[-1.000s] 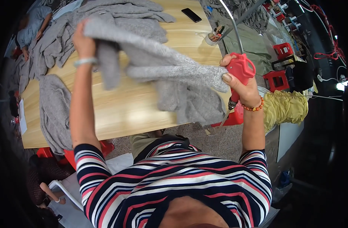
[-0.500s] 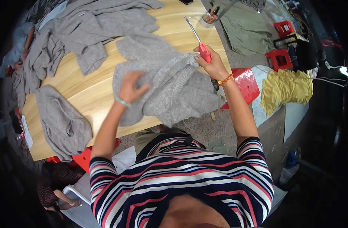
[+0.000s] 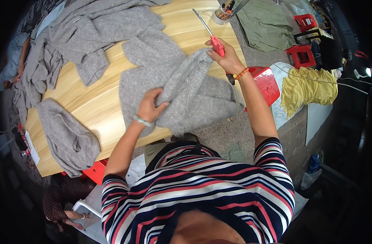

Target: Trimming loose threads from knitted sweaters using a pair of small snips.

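Note:
A grey knitted garment is spread over the near right part of the table, with a thick ribbed edge raised toward the right. My right hand is closed on a red-handled tool whose thin metal shaft points up and away to the left. The same hand also pinches the garment's edge. My left hand rests on the knit beside a fold, its thumb and fingers apart. What its fingertips do under the fold is partly hidden.
More grey knitwear covers the table's far left, and a folded grey piece lies near left. A clear cup of tools stands at the far right corner. Beside the table are a red stool and yellow cloth. Other people are at left.
My left hand has moved right and down onto the garment, out of its blur. My right hand keeps its hold on the tool and edge, and the ribbed edge looks more stretched out.

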Available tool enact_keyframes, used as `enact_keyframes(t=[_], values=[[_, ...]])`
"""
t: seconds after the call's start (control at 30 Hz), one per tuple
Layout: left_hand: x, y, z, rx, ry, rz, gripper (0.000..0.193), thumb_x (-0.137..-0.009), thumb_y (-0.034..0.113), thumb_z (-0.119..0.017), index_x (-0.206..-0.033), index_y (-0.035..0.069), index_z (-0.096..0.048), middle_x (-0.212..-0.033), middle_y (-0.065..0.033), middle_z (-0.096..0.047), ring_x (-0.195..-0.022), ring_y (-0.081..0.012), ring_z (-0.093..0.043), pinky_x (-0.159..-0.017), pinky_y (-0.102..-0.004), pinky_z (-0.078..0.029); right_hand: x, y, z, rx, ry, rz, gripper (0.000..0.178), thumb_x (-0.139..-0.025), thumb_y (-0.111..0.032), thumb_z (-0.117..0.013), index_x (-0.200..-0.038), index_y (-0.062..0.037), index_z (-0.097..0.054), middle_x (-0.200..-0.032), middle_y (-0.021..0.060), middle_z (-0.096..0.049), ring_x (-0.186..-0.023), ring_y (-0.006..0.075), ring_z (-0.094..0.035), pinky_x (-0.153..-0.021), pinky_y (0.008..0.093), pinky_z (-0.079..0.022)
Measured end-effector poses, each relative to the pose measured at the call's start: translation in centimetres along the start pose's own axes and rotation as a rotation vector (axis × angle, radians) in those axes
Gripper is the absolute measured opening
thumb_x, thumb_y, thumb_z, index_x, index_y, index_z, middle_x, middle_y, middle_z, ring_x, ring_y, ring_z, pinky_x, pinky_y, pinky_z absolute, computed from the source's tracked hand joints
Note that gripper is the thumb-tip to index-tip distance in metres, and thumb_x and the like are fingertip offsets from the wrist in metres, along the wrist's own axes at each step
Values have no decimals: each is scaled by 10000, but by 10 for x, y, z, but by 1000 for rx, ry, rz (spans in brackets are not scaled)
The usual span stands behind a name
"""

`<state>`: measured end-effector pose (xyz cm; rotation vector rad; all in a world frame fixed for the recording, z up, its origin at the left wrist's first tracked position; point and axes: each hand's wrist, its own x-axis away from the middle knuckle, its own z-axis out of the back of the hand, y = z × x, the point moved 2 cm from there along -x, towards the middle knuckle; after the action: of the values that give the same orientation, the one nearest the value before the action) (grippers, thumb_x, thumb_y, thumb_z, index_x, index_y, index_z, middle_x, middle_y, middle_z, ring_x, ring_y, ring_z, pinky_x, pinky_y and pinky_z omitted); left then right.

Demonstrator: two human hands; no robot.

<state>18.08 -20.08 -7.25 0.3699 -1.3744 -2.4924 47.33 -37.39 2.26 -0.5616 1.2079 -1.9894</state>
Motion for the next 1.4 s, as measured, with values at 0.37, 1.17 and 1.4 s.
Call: enact_keyframes(t=[0.37,1.17,1.4], values=[[-12,-102,53,-115,-318,489,285,-835,91,-698,-1108,33,-641,-1086,-123,-690,-958,-254,-654,-827,-364,-516,5,86,-18,385,-305,-151,415,-850,-101,-657,-1246,-52,-542,-1078,167,-658,-1001,310,-644,-885,384,-495],[-86,-3,-148,-769,-647,-245,619,-992,516,-433,-1555,308,-281,-1656,-34,-115,-1523,-326,-7,-1169,-620,80,122,-4,-21,632,-514,-184,388,-874,-293,-670,-1210,-102,-630,-875,202,-698,-815,398,-672,-726,496,-522],[-85,-6,-151,-695,-641,-239,641,-973,516,-471,-1552,310,-287,-1659,-37,-93,-1521,-337,13,-1164,-635,79,96,-22,-60,628,-568,-98,308,-900,-305,-620,-1148,-124,-649,-864,200,-692,-827,397,-668,-731,506,-515]])
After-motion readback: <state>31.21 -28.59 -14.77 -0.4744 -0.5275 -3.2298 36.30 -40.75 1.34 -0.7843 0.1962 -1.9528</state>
